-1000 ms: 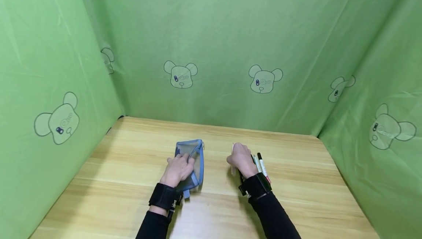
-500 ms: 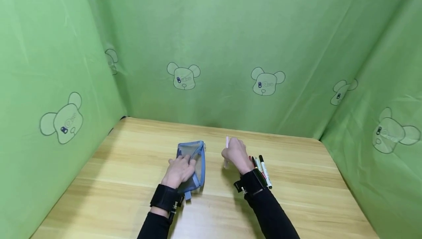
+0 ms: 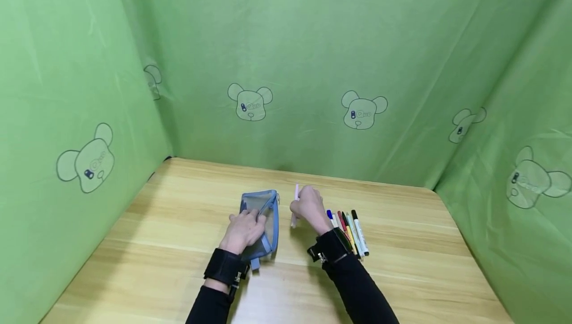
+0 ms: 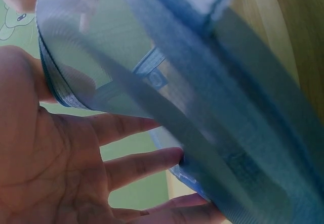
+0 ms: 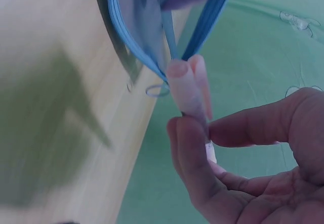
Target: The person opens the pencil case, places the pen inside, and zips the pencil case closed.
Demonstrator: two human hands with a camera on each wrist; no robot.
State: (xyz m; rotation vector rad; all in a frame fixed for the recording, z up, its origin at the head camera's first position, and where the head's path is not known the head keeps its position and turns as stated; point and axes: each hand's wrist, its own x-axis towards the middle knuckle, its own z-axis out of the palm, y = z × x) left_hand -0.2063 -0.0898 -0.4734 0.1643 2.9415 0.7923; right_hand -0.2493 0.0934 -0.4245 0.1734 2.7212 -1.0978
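A blue mesh pencil case [image 3: 275, 225] lies left of centre on the table, its top unzipped. My left hand [image 3: 243, 229] rests at its opening. In the left wrist view the left fingers [image 4: 144, 168] are straight and spread against the mesh, while the thumb passes behind the rim and its tip is hidden. To the right, my right hand [image 3: 310, 207] pinches an upright pale pink pen [image 3: 297, 191] between thumb and fingers. In the right wrist view the pen's rounded pink end [image 5: 186, 90] points towards the case's zipped edge [image 5: 121, 32].
A row of several pens and markers [image 3: 357, 232] lies right of my right wrist, one with a blue cap [image 3: 329, 213] at its left end. The wooden table [image 3: 402, 264] is bordered by green cloth walls [image 3: 304, 66] at the back and sides.
My right hand has moved left with the pink pen, away from the row of pens and closer to the pencil case. More pens are now uncovered. My left hand keeps its place.
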